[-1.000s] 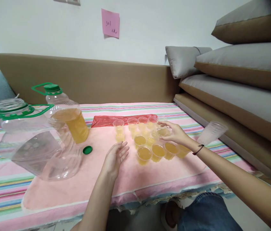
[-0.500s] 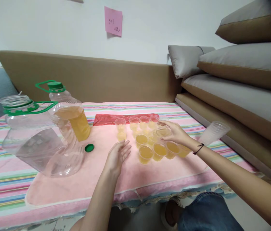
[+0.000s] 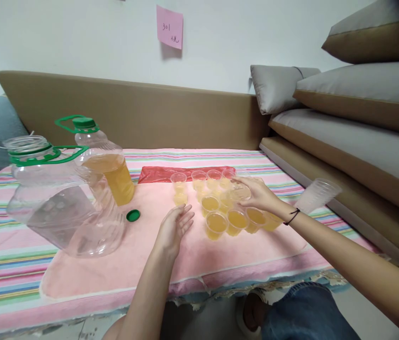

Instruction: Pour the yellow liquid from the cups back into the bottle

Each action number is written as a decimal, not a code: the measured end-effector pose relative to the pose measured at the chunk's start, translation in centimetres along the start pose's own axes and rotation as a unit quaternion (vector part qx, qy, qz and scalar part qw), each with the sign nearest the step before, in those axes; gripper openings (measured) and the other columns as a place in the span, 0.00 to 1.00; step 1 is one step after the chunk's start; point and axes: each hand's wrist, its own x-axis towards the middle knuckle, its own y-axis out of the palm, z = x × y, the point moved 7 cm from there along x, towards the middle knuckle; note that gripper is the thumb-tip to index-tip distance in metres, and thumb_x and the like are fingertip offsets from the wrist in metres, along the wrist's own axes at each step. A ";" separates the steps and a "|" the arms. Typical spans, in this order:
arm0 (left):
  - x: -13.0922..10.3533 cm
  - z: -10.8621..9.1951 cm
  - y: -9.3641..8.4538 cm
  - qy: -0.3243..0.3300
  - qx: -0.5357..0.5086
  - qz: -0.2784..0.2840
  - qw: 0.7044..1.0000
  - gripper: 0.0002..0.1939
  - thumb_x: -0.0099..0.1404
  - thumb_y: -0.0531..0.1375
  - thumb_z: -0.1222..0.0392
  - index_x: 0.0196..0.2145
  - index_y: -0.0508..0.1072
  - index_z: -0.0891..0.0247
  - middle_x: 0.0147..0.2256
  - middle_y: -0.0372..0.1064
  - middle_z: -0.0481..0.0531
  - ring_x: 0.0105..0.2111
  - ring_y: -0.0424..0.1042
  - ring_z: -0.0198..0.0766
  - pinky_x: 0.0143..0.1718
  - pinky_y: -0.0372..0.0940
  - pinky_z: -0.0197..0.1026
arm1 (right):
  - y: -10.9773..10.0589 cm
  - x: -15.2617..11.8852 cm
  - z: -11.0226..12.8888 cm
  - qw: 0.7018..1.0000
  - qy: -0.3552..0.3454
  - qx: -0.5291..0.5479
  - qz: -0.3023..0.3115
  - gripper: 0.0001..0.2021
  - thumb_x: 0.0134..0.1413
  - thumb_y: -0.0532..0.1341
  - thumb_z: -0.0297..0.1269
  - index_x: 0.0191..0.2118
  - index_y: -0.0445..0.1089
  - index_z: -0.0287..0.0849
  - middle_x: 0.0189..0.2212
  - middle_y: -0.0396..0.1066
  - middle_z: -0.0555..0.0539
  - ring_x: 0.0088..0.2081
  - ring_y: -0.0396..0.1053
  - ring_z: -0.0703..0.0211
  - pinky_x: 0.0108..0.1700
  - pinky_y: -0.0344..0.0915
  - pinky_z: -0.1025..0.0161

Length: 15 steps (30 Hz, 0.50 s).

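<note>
The right hand [image 3: 261,193] is gripping a cup [image 3: 241,192] among the already filled cups [image 3: 216,225], the left hand [image 3: 173,229] is hovering empty beside them, fingers parted, while a cup stack [image 3: 318,195] is lying unfilled and the capped bottle [image 3: 93,143] is holding more drink [image 3: 123,184].

I watch through one camera on the person's head, facing forward and down across the striped cloth [image 3: 4,281] to the wall [image 3: 216,42] behind. It sits near, with the left hand [image 3: 174,229] and right hand [image 3: 258,194] around mid-frame and the wearer's leg [image 3: 309,314] at the bottom edge.
</note>
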 end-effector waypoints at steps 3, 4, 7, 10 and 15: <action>0.1 0.0 -0.1 0.006 -0.002 0.001 1.000 0.04 0.65 0.57 0.66 0.36 0.71 0.64 0.51 0.74 0.60 0.39 0.77 0.38 0.40 0.71 0.38 | 0.1 0.1 0.1 1.000 0.001 -0.015 0.001 0.36 0.42 0.68 0.33 0.61 0.64 0.49 0.56 0.73 0.42 0.55 0.69 0.37 0.56 0.58 0.42; 0.1 0.0 -0.1 0.007 -0.004 0.000 1.000 0.04 0.65 0.57 0.66 0.36 0.71 0.64 0.50 0.74 0.60 0.38 0.77 0.38 0.41 0.71 0.38 | 0.2 0.2 0.1 1.000 0.001 -0.021 0.003 0.36 0.42 0.67 0.33 0.61 0.65 0.49 0.56 0.72 0.42 0.55 0.69 0.37 0.56 0.58 0.43; 0.1 -0.1 -0.2 0.008 -0.006 -0.001 1.000 0.04 0.63 0.57 0.66 0.36 0.71 0.64 0.49 0.75 0.60 0.38 0.77 0.38 0.43 0.70 0.39 | 0.4 0.3 0.3 0.999 -0.008 -0.039 0.020 0.35 0.44 0.66 0.33 0.62 0.64 0.49 0.57 0.71 0.41 0.56 0.68 0.38 0.56 0.57 0.43; 0.0 -0.1 -0.1 0.006 -0.009 -0.001 1.000 0.04 0.64 0.56 0.66 0.36 0.72 0.64 0.50 0.74 0.60 0.38 0.77 0.38 0.43 0.70 0.39 | 0.6 0.4 0.7 0.997 -0.028 -0.053 0.039 0.33 0.46 0.66 0.32 0.61 0.63 0.49 0.58 0.70 0.41 0.57 0.67 0.38 0.55 0.56 0.43; 0.0 -0.1 -0.1 0.003 -0.010 0.004 1.000 0.05 0.66 0.56 0.66 0.37 0.71 0.64 0.51 0.74 0.60 0.39 0.77 0.38 0.41 0.70 0.38 | 0.7 0.5 1.6 0.994 -0.072 -0.070 0.050 0.33 0.47 0.64 0.29 0.61 0.62 0.50 0.58 0.71 0.41 0.58 0.66 0.39 0.55 0.53 0.44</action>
